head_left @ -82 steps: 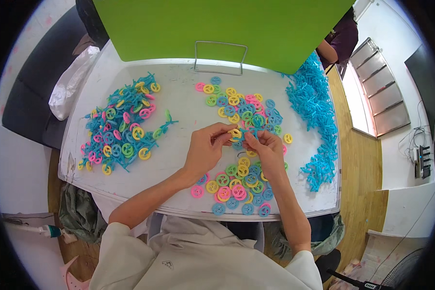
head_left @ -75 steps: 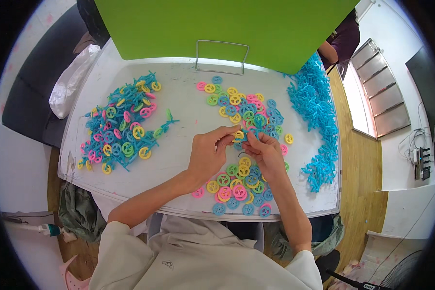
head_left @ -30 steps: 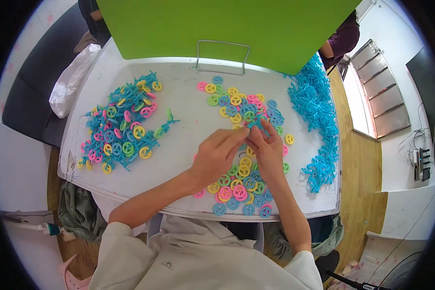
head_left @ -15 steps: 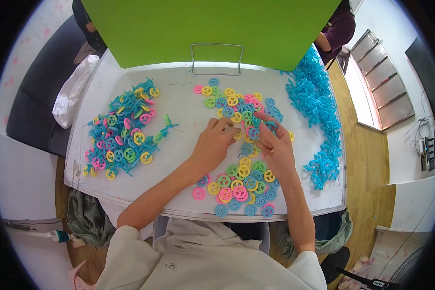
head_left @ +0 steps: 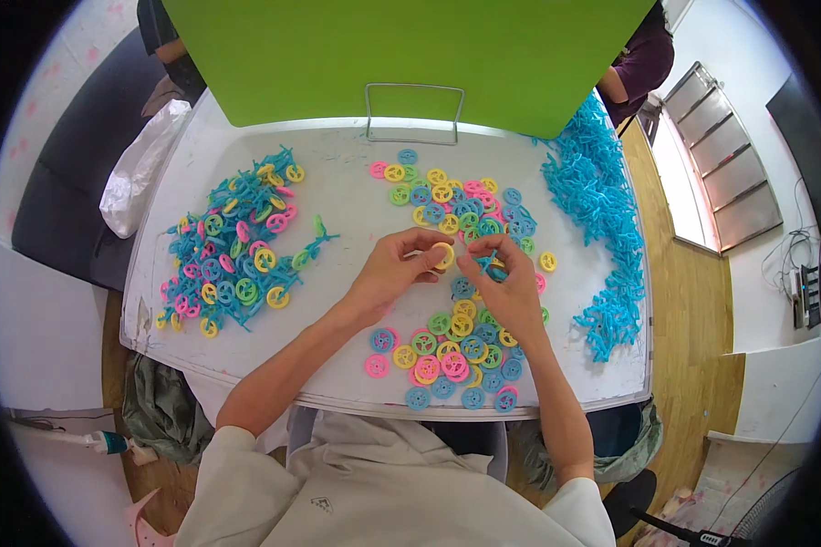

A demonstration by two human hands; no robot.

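My left hand (head_left: 394, 272) pinches a small yellow plastic wheel (head_left: 444, 256) between thumb and fingers, above the middle of the table. Close beside it, my right hand (head_left: 511, 290) is closed on a blue branched plastic piece (head_left: 485, 265), mostly hidden by the fingers. The two hands are nearly together, but a narrow gap shows between them. Loose spoked wheels (head_left: 453, 365) in pink, yellow, green and blue lie below the hands, and more wheels (head_left: 467, 206) lie beyond them.
On the left is a heap of blue pieces with coloured wheels (head_left: 228, 239). Plain blue branched pieces (head_left: 602, 182) run along the table's right side. A green panel (head_left: 401, 55) with a wire handle (head_left: 414, 86) stands at the back. Another person's sleeve (head_left: 646, 68) shows behind it.
My left hand has lifted the yellow wheel and turned it up toward the right hand. My right hand has shifted slightly left and nearer to me with the blue piece.
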